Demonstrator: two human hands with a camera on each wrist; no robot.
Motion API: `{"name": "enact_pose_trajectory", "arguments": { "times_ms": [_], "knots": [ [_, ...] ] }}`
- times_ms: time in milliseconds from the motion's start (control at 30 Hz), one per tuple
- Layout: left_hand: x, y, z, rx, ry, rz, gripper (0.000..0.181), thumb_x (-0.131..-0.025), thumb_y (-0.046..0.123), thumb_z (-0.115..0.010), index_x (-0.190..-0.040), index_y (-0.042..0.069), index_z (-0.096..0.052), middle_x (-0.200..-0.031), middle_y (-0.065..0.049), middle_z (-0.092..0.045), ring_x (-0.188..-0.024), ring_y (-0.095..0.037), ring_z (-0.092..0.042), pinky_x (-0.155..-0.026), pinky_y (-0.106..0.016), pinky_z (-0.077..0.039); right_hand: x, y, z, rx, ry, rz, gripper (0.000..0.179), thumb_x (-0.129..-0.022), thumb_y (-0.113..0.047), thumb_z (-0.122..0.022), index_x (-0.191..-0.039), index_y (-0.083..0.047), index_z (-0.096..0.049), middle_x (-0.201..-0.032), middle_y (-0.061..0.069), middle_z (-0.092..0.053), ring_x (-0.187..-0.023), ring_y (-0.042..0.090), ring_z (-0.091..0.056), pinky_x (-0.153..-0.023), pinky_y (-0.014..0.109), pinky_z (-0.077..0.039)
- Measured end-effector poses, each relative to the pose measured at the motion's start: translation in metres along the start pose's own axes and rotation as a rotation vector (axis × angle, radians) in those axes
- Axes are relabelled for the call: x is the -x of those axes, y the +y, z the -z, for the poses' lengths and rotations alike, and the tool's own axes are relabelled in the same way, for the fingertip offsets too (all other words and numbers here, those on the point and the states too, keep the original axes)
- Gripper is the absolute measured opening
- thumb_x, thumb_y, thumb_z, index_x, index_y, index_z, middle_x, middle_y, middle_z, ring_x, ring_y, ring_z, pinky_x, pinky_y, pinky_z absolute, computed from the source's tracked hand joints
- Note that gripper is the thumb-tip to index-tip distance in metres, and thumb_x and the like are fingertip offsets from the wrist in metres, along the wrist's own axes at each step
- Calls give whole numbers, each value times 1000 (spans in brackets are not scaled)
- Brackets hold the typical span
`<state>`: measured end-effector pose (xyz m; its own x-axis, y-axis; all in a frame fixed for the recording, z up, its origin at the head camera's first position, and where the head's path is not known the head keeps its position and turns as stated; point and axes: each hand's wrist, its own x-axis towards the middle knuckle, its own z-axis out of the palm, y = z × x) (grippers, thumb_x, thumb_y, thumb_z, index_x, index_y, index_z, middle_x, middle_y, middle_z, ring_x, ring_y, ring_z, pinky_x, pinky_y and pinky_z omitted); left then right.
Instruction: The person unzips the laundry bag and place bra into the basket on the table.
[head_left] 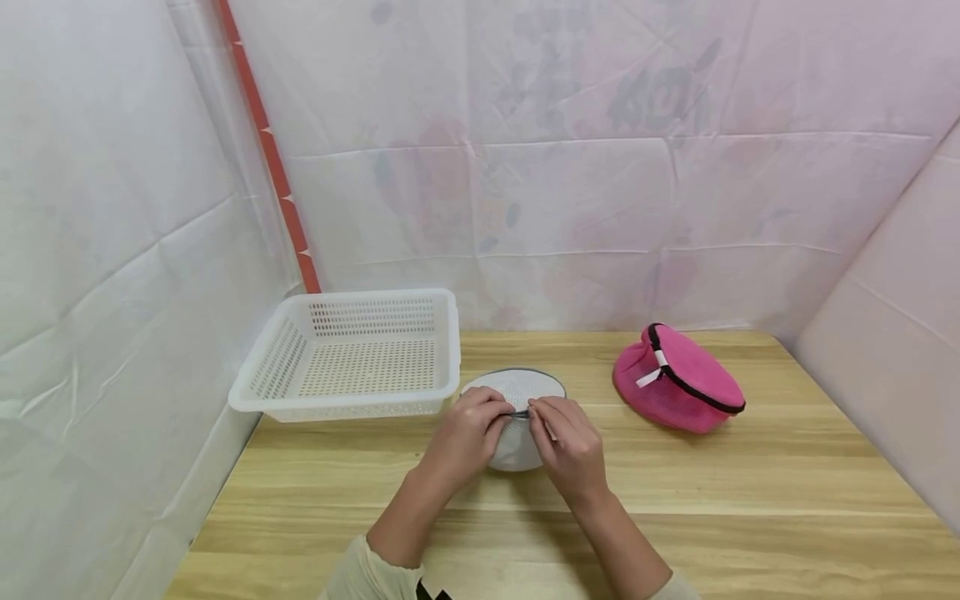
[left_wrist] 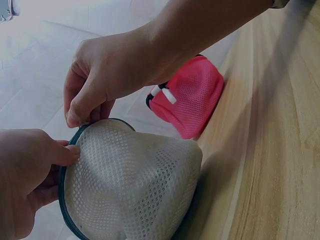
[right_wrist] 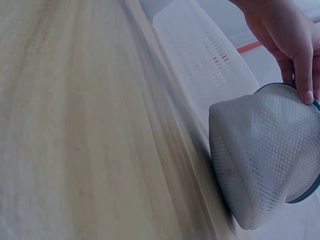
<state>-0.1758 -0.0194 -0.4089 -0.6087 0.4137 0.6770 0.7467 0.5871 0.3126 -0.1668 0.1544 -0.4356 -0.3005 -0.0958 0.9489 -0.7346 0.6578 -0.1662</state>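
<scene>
"Edging (left_wrist: 61, 197), dark and thin, sits pinched between a person's left hand (head_left: 467, 429) and right hand (head_left: 576, 442) on the near side of a white mesh laundry bag (head_left: 517, 452), front and center on a wooden table (head_left: 300, 542)."

"Which hand is nearer the bag?"

"Neither: both are on it. The left hand grips from the left, the right hand from the right, with fingertips just beside each other over a short stretch of the edging."

"And the bag's long axis?"

"None is plain. Its top is round, appearing from the head camera as an oval wider left to right, on the far side of the fingers. The mesh body drops below and between the wrists, its wall dented in both wrist views."

"So what does the work turn on?"

"By all appearances, that stretch of edging, which runs left to right from one set of fingertips to the other. Whether a zipper pull is under the fingers, we cannot tell."

"Anything around them?"

"A white plastic basket (head_left: 345, 408) stands far left, near the left hand. A pink mesh laundry bag (head_left: 686, 367) with a black zipper (head_left: 693, 392) lies tilted at far right, well apart from the right hand."
</scene>
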Motion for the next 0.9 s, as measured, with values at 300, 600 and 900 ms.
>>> {"name": "enact_pose_trajectory", "arguments": {
  "times_ms": [300,600,900],
  "knots": [
    [-1,-3,1,-25,3,21,7,-84,6,-77,-91,7,-77,-91,0,-68,-86,-13,-64,-75,-22,-55,-1,0,1,-2,13,2,21,-95,-13,-62,-93,3,-75,-87,9,-71,-79,23,-66,-73,29,-56],
    [0,-2,2,-66,-9,35,8,-82,6,-78,-90,7,-77,-91,0,-68,-85,-12,-63,-74,-22,-55,0,-5,-2,-23,3,16,22,-96,-13,-61,-93,2,-75,-86,9,-71,-77,22,-66,-69,29,-55],
    [-1,9,-1,-48,-3,-15,10,-84,11,-78,-93,6,-77,-92,0,-67,-88,-14,-63,-77,-21,-54,1,-7,-5,-41,-4,30,21,-96,-13,-62,-93,3,-75,-87,9,-72,-78,23,-66,-71,29,-56]
  ]
}}
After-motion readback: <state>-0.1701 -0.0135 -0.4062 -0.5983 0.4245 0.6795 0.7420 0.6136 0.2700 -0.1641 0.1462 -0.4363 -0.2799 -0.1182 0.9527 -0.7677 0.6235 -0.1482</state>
